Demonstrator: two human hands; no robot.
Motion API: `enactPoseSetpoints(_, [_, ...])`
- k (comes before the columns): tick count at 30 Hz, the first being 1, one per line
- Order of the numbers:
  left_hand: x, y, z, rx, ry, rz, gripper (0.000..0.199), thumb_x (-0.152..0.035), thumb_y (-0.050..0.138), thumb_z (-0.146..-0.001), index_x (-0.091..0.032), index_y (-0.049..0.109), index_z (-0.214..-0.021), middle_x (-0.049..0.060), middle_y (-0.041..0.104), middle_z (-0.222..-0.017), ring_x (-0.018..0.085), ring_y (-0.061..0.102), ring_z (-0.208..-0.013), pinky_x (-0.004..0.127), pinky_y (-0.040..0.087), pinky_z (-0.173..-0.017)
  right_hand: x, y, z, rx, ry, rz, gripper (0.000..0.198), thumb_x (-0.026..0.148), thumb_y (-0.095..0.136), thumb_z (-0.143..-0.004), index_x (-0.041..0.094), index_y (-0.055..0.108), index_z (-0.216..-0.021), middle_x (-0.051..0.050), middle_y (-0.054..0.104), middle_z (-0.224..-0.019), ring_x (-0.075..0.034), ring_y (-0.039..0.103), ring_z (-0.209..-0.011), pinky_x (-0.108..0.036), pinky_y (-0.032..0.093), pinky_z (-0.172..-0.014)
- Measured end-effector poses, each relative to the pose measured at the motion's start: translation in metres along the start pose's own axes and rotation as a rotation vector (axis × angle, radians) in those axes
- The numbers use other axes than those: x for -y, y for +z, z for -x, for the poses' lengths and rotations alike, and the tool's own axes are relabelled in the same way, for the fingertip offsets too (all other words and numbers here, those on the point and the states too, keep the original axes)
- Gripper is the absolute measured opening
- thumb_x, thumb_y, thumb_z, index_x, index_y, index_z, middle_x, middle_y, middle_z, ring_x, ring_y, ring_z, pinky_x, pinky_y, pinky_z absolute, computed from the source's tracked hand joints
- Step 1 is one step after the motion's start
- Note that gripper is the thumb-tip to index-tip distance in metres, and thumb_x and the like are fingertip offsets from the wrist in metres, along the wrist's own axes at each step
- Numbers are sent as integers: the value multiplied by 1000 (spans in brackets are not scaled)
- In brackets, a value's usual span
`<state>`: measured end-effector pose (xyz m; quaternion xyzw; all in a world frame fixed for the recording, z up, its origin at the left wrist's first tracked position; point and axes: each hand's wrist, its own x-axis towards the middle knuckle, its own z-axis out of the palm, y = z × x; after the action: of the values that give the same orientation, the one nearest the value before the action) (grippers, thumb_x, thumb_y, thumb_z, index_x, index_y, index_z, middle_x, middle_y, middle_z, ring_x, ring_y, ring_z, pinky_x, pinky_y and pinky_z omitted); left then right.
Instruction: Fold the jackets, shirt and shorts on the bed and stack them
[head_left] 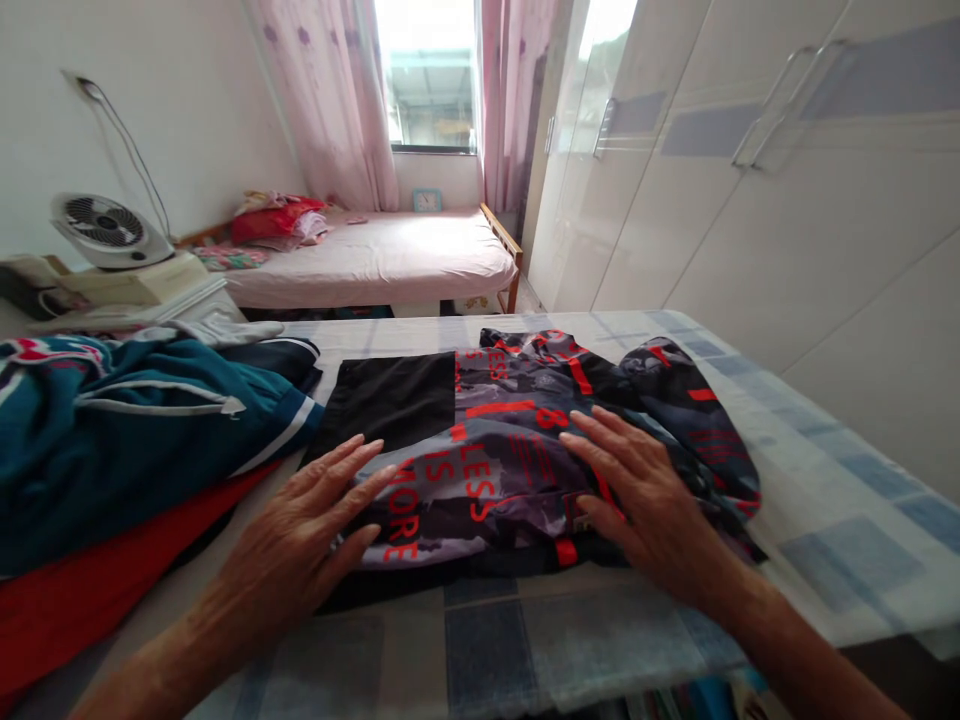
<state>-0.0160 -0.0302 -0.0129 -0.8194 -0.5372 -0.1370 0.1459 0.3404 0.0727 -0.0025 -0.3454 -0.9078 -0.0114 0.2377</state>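
Note:
A dark camouflage jacket (517, 460) with red lettering lies partly folded on the table, its black lining showing at the left and one section spread out at the right. My left hand (319, 520) rests on the jacket's left end, palm down with fingers stretched out. On the right part, near the collar and the red stripe, my right hand (630, 490) lies flat with its fingers apart. Neither hand grips the fabric. Part of the jacket is hidden under both hands.
Left of the jacket is a pile of clothes with a teal garment (165, 420) and a red one (135, 590). A checked cloth (847, 560) covers the table. Beyond stand a bed (390, 255), a fan (109, 230) and, at right, a white wardrobe (675, 200).

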Motion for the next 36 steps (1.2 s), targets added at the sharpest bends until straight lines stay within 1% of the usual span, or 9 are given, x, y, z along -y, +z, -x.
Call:
enactPoseSetpoints(5, [12,51,19,120,-32,-119,65,-49,47,-86,-26,29,-145,7,41,-146,28,42,-131,45,41,-101,-3,49,4,284,23,-46,56,44,49,-89,28,37,-142,-6,34,-149,-25,26,-139,-49,26,-110])
enactPoseSetpoints(9, [31,51,13,198,-102,-42,49,-50,43,-89,-33,46,-134,0,51,-139,24,49,-126,42,44,-100,-25,42,-7,391,141,-229,45,46,41,-92,29,50,-133,-3,44,-143,-23,37,-133,-44,33,-107])
enactPoseSetpoints(12, [57,40,-27,126,-243,-6,41,-45,38,-92,-25,60,-121,4,55,-135,23,52,-123,37,42,-102,-61,30,-41,229,269,-260,39,41,39,-93,23,58,-123,-5,55,-133,-20,48,-124,-36,37,-105])
enactPoseSetpoints(15, [89,45,-84,170,-314,-26,42,-35,39,-91,-18,55,-126,10,47,-141,24,46,-127,37,37,-105,-113,36,-83,59,411,-103,39,35,42,-91,18,56,-123,-9,56,-129,-21,51,-120,-33,37,-103])
enactPoseSetpoints(18, [121,64,-134,347,-348,-57,47,-22,44,-85,-14,50,-130,14,44,-143,27,39,-132,40,33,-108,-164,59,-119,114,573,57,44,31,43,-89,12,51,-128,-14,51,-135,-23,46,-125,-32,34,-104])
enactPoseSetpoints(22, [154,87,-172,478,-385,-52,53,-22,54,-77,-16,51,-130,14,54,-134,28,49,-125,38,40,-100,-202,86,-150,169,709,90,51,38,41,-89,6,51,-128,-21,52,-132,-28,50,-121,-37,39,-98])
enactPoseSetpoints(26, [168,92,-186,564,-439,-43,51,-27,59,-72,-21,57,-122,11,65,-119,25,61,-108,32,47,-87,-213,102,-169,198,752,53,51,50,46,-84,13,62,-114,-18,64,-116,-29,60,-104,-36,46,-82])
enactPoseSetpoints(30, [168,89,-189,572,-467,-57,28,-26,58,-71,-23,67,-97,7,70,-100,24,65,-94,29,48,-72,-212,107,-184,195,740,-11,32,40,58,-74,15,71,-89,-12,72,-88,-26,66,-85,-29,46,-70])
enactPoseSetpoints(36, [149,68,-182,331,-495,-138,24,-24,43,-83,-23,61,-98,7,62,-106,24,62,-92,31,45,-68,-190,71,-189,-42,686,-82,37,33,46,-80,17,66,-107,-6,71,-98,-20,63,-92,-26,46,-78])
